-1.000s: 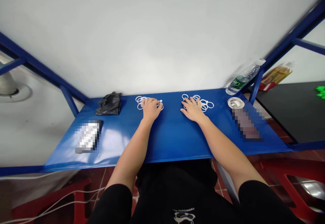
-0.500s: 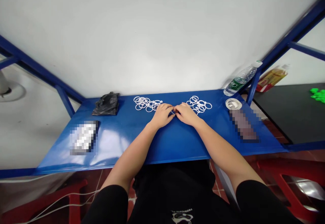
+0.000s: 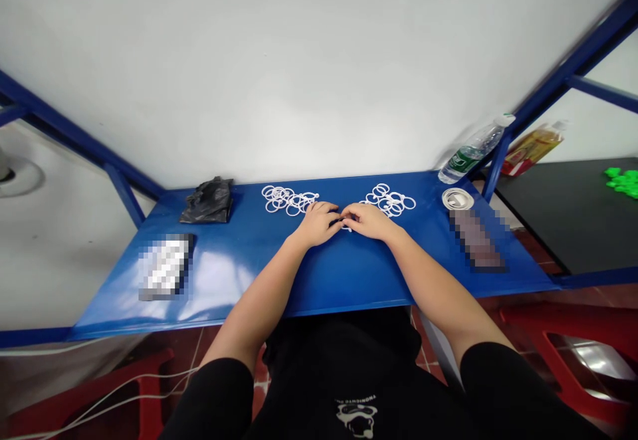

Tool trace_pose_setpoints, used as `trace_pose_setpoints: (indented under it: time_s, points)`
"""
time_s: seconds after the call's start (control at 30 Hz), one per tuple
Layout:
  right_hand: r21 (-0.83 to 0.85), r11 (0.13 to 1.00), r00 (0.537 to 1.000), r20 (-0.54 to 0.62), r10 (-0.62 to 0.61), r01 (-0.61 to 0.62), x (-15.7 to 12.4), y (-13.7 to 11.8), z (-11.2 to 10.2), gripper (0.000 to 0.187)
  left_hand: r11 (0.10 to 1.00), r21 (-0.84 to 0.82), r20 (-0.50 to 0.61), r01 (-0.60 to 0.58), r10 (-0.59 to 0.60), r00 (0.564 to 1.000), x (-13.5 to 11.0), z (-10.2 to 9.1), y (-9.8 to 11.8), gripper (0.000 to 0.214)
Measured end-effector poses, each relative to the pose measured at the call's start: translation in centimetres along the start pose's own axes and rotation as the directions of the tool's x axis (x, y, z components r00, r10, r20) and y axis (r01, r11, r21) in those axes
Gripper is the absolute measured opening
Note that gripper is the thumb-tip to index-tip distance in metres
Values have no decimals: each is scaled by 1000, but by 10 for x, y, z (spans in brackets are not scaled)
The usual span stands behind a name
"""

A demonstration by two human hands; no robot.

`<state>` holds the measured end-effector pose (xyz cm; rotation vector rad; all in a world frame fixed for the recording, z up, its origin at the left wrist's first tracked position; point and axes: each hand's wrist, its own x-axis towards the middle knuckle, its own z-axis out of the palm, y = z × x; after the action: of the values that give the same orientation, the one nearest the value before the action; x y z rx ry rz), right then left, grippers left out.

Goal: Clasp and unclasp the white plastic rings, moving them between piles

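Observation:
Both hands meet at the middle of the blue table (image 3: 343, 280), fingertips almost touching. A white plastic ring (image 3: 347, 229) with a small knob on it sits between them, mostly covered by fingers. My left hand (image 3: 318, 224) is closed in a pinch on the ring's left side. On the other side, my right hand (image 3: 369, 221) pinches it too, fingers bent over it. Beyond my left hand lies a loose heap of similar white rings (image 3: 280, 195). Another scattered group of white rings (image 3: 393, 202) lies just behind my right hand.
A crumpled black plastic bag (image 3: 209, 202) and a blurred-out item (image 3: 167, 267) lie at the left. Toward the right are a water bottle (image 3: 464, 161), a white tape roll (image 3: 457, 199) and another blurred item (image 3: 476, 240). A pale wall rises behind, between blue metal posts.
The held ring now shows lower, beneath my right fingertips, and the right hand has turned slightly. My left hand stays nearly in place. The whole view has shifted a little.

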<state>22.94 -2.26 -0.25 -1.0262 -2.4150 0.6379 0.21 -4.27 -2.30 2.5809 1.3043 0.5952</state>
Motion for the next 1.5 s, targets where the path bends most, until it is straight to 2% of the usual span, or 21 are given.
trace_pose_setpoints:
  time_s: [0.07,0.17,0.27,0.33,0.47,0.57,0.7,0.97,1.2,1.4,1.5]
  points:
    - [21,999,999,27,35,-35,-1,-3,-5,15,1000,-9,31,8,-8,999,-2,-2,1,37]
    - [50,995,991,103,82,-87,-2,-5,-8,31,1000,-7,68,23,-23,997,-3,-1,0,49]
    - [110,985,983,136,119,-135,-2,-3,-7,41,1000,7,42,28,-28,999,-2,2,-1,37]
    - [169,976,988,97,124,-139,-1,-1,-5,36,1000,9,2,9,-9,1000,0,3,-1,29]
    - [260,957,991,-11,134,-127,-1,-2,-4,18,1000,-9,-81,3,-4,997,2,-1,0,36]
    - [232,967,992,-34,118,-107,0,-4,-6,18,1000,-22,-115,-3,1,993,3,-4,2,36]
    - [164,984,998,-2,70,-68,0,-3,-7,20,999,-29,-134,-20,15,991,3,-5,3,35]
    - [163,986,999,32,29,-33,1,-7,-7,27,999,-51,-134,-4,-3,991,3,-7,7,36]
    - [3,1000,999,-38,-16,16,1,-6,-4,29,999,-54,-108,-3,-3,994,4,-13,15,39]
    - [50,998,996,-86,-35,40,1,-4,-2,31,997,-56,-111,-51,45,993,5,-11,19,39]
    - [85,995,989,-142,-38,50,0,-7,-2,39,998,-50,-160,-36,28,987,5,-12,16,34]
